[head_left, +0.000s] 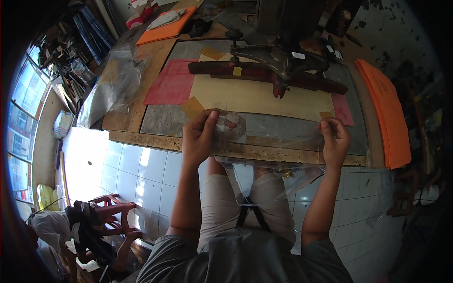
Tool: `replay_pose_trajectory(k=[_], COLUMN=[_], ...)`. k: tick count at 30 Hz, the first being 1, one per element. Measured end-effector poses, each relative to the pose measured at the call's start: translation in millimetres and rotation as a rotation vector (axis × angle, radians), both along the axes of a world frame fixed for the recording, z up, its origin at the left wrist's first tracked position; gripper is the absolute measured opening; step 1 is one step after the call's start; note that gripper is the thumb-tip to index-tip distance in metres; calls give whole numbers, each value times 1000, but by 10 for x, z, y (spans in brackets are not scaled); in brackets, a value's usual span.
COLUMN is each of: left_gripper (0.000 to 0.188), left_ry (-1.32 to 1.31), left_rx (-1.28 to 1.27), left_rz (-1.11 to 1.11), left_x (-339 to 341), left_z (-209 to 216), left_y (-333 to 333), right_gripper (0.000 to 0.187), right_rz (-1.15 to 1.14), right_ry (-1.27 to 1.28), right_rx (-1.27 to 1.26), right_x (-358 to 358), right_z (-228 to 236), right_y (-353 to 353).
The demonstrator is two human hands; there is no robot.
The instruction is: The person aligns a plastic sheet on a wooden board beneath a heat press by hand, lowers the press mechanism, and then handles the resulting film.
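Observation:
A clear plastic sheet (276, 147) is stretched between my two hands, over the front edge of the workbench, and its lower part hangs over my lap. My left hand (200, 134) pinches its left edge between thumb and fingers. At the right edge, the thumb and fingertips of my right hand (334, 137) are closed on the same sheet. Just beyond my hands, a pale yellow sheet (264, 96) lies over red sheeting (170, 82) on a grey plate (160, 120). Above them spans the dark red bar (306, 84) of a press-like machine, carrying a small yellow tag.
Crumpled clear plastic (115, 82) covers the bench's left side. Folded orange sheets (384, 113) lie along its right edge. A pale glove (166, 20) rests on more orange sheets at the back left. On the tiled floor, a person (89, 236) is beside a red stool (115, 214).

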State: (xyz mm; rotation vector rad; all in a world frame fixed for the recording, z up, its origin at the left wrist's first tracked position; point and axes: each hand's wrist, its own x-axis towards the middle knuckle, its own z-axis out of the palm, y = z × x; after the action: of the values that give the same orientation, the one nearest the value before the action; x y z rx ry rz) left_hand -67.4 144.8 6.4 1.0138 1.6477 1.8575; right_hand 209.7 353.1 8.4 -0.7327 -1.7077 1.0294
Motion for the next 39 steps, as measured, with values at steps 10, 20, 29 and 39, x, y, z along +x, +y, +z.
replay_pose_trajectory(k=[10, 20, 29, 39], left_gripper=[34, 32, 30, 31], left_ry=[-66, 22, 85, 48], left_rx=[13, -24, -62, 123], left_rz=[25, 70, 105, 118], left_x=[58, 67, 63, 140], left_z=[32, 74, 69, 194], left_y=[8, 15, 28, -189], right_gripper=[20, 23, 24, 25], right_rz=[-4, 13, 119, 237], right_ry=[-19, 16, -9, -68], right_rx=[16, 32, -99, -139], right_x=[12, 10, 156, 418], right_z=[-11, -27, 281, 792], right_y=[10, 33, -52, -397])
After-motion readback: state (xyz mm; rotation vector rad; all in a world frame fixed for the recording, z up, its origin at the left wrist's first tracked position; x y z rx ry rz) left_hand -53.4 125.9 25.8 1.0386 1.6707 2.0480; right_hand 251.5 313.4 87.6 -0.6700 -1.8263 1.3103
